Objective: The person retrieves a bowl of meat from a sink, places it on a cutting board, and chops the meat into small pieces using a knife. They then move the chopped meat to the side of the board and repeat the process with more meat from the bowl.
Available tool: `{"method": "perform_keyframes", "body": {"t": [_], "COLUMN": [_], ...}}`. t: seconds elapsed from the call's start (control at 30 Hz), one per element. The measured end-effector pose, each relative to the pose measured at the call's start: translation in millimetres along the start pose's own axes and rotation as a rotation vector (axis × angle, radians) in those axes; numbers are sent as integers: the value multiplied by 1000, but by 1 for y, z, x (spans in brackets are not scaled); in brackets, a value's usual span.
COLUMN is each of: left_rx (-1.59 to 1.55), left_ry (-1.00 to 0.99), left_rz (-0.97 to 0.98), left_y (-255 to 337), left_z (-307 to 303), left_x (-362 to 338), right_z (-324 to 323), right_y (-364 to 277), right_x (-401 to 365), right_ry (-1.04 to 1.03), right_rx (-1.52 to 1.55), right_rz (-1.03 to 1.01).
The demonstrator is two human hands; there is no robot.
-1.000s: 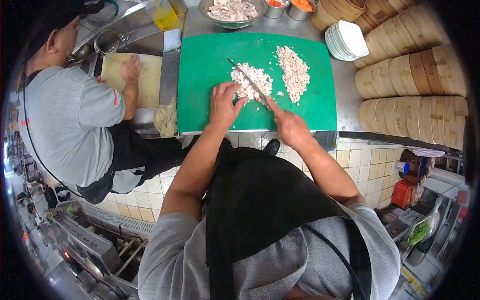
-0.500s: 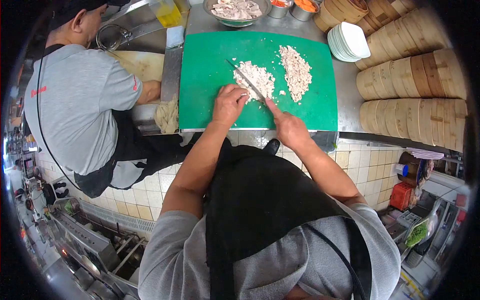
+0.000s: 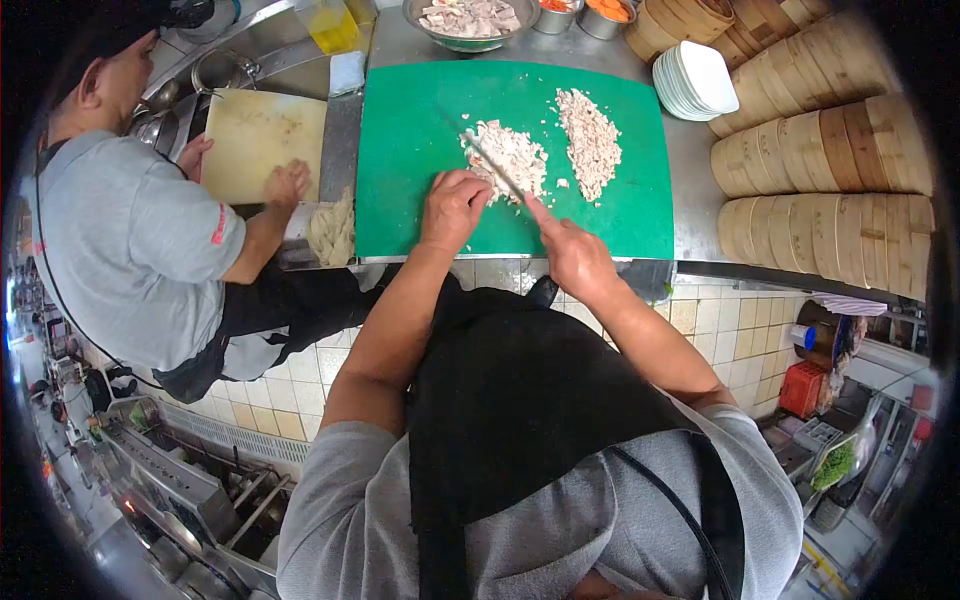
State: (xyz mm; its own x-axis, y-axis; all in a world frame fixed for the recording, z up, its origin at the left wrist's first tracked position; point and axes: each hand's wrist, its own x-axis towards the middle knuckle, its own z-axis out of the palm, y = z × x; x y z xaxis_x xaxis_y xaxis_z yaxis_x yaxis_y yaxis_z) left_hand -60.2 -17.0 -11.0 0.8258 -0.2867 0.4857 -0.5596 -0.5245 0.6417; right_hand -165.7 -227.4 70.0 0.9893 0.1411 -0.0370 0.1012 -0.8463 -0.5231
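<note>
A green cutting board point(image 3: 410, 150) bears two piles of chopped pale meat. The near pile point(image 3: 520, 150) lies at the board's middle, the other pile point(image 3: 588, 145) to its right. My right hand point(image 3: 578, 262) is wrapped round the handle of a knife point(image 3: 495, 170), whose blurred blade slants up and left over the near pile. My left hand point(image 3: 455, 210) is beside that pile's lower left, fingers curled and pressed together; whatever they hold is hidden.
At left, a co-worker point(image 3: 140, 250) has both hands at a pale board point(image 3: 255, 140). A cloth point(image 3: 332, 228) lies between the boards. Behind are a meat bowl point(image 3: 470, 42) and small tins; at right, stacked white plates point(image 3: 705, 80) and bamboo steamers point(image 3: 820, 235).
The co-worker has leaned left, uncovering more of the pale board, and both their hands now show. My hands stay nearly in place; the piece at my left fingertips no longer shows.
</note>
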Motion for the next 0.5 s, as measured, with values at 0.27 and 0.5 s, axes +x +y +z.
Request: {"method": "perform_keyframes", "body": {"t": [0.27, 0.5], "left_rx": [-3, -8], "left_ry": [29, 33], "left_rz": [-17, -6], "left_y": [3, -2], "left_z": [-7, -9], "left_x": [-7, -12], "right_z": [3, -1], "right_y": [2, -6], "right_x": [-2, -3], "right_ry": [-26, -46], "right_rx": [-28, -12], "right_rz": [-34, -6]}}
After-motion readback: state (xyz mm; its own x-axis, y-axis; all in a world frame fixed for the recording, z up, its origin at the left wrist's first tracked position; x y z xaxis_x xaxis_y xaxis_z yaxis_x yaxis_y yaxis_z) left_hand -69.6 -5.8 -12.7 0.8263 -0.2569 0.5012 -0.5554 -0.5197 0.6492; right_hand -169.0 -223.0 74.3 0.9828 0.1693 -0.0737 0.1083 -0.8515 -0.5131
